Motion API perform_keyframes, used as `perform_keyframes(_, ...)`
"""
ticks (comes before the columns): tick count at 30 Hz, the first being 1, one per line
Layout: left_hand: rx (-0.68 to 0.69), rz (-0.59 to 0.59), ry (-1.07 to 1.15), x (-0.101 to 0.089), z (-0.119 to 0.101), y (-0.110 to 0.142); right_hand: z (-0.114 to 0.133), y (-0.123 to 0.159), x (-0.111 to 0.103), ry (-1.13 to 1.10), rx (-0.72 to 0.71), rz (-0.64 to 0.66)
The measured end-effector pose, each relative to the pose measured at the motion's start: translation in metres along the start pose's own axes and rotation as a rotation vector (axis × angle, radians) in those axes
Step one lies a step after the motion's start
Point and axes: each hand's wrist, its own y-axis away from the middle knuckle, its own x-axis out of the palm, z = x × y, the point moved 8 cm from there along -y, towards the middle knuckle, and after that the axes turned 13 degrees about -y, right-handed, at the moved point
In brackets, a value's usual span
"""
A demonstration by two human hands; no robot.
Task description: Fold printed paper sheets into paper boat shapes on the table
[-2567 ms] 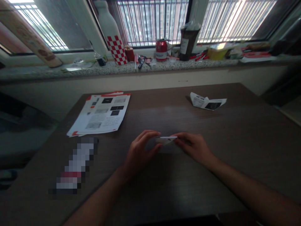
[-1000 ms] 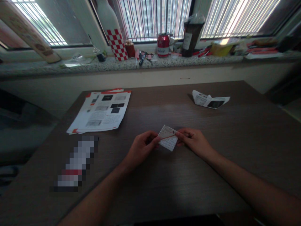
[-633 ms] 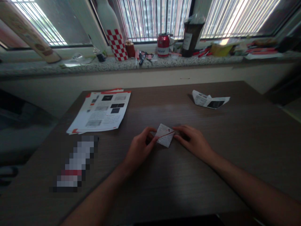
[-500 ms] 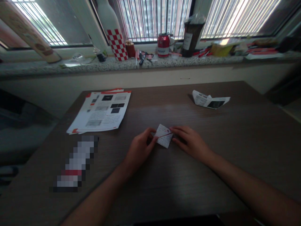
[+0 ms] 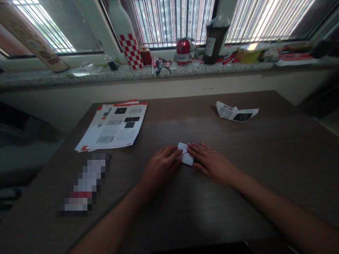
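A small folded paper (image 5: pixel 188 159), white with printed text and a thin red line, lies on the table between my hands. My left hand (image 5: pixel 162 163) is closed on its left edge, fingertips on top and the thumb near the lower side. From the right, my right hand (image 5: pixel 210 159) lies with stretched fingers, their tips resting on the paper's upper right part. The fingers cover both sides of the paper, so its full outline is hidden.
A folded paper boat shape (image 5: pixel 235 113) lies at the back right of the table (image 5: pixel 278 151). Printed sheets (image 5: pixel 113 127) are stacked at the back left, above a blurred-out phone-shaped object (image 5: pixel 84 183). Behind, the windowsill (image 5: pixel 92 76) holds a checkered bottle (image 5: pixel 131 51) and a red can (image 5: pixel 183 52).
My left fingers have moved onto the top of the folded paper. My right fingers have slid leftward over its right part and flattened. The paper is more covered and looks slightly turned.
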Motion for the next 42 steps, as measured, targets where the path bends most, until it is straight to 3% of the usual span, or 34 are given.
perform_keyframes(4,0.194,0.128,-0.056,0.012,-0.021,0.006,-0.008,0.001,-0.011,0.024,0.040,-0.033)
perform_keyframes(10,0.206,0.221,-0.084,0.019,-0.029,0.010,-0.006,-0.002,-0.011,0.052,0.040,-0.070)
perform_keyframes(18,0.188,0.222,-0.022,0.015,-0.021,0.010,-0.010,-0.005,0.007,0.058,0.026,-0.001)
perform_keyframes(30,0.239,0.248,-0.047,0.014,-0.009,0.013,-0.014,-0.006,0.006,0.040,0.068,-0.021)
perform_keyframes(42,0.251,0.179,-0.076,0.005,-0.015,0.010,-0.006,-0.007,0.000,0.057,0.047,-0.003)
